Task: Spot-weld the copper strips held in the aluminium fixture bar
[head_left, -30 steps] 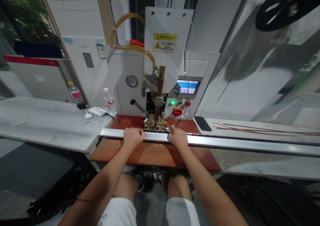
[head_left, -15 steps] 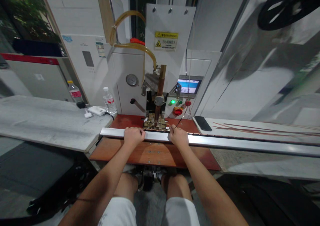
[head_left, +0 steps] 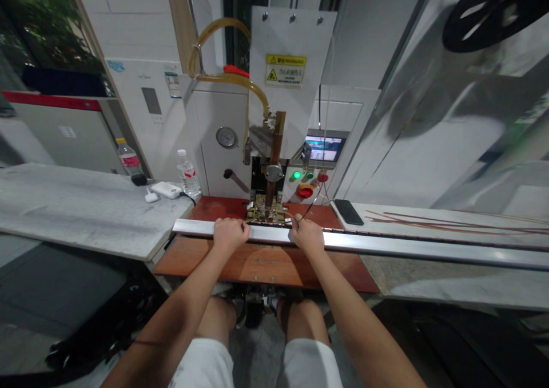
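Holding rail (head_left: 407,248) with left hand (head_left: 230,234), right hand (head_left: 307,237), below warning label (head_left: 285,70)

yellow warning label (head_left: 285,70) on the machine panel (head_left: 291,39); wording unreadable.

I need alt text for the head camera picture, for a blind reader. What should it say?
A person's left hand and right hand hold a long metal rail flat on a reddish board, in front of a white machine with a vertical rod. A phone lies to the right, a water bottle stands to the left.
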### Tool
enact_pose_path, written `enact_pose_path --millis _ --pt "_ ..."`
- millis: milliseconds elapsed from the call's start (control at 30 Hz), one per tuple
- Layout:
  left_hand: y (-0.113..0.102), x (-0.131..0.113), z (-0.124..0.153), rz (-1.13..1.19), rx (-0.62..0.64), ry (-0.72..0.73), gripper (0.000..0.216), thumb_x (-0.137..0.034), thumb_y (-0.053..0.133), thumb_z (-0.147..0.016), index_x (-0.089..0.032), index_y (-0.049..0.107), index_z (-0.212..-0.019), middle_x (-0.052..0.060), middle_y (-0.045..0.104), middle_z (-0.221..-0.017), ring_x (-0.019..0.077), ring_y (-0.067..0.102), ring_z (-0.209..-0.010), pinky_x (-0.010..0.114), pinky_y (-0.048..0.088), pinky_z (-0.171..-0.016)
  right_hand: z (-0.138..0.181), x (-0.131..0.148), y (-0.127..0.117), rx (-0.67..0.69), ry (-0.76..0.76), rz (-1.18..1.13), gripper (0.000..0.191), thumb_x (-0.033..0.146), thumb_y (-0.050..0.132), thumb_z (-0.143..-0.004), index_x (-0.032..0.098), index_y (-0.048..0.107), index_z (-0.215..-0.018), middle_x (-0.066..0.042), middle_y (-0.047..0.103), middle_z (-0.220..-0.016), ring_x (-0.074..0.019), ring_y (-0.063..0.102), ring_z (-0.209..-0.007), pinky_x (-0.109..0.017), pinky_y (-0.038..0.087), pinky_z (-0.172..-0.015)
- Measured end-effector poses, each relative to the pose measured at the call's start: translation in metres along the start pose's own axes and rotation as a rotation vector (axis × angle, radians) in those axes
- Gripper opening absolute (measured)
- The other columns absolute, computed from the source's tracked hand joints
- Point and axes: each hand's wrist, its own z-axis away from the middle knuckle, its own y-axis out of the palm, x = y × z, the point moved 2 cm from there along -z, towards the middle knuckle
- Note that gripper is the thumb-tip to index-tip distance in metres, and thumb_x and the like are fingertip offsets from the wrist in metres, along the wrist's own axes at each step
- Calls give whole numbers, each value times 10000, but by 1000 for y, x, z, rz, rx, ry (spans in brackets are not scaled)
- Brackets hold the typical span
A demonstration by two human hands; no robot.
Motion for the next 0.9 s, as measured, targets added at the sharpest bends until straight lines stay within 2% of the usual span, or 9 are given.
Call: enact_pose_path --millis 200,900 --pt "-1 -1 0 18 2 -9 522 -394 284 -832 -134 736 -796 161 691 -791 261 611 -793 388 346 -748 0 0 -3 37 27 1 361 379 308 -942 187 590 -1061 -88 653 -850 -176 616 -790 -245 365 -669" --pt "0 -4 -1 25 6 -17 525 -398 284 -838 -136 737 -799 163 692 -803 259 617 -798 389 351 -760 -1 -4 -1 24 10 11 408 428 259 -949 204 585 -1051 -87 652 -832 -188 617 -760 -263 369 -662"
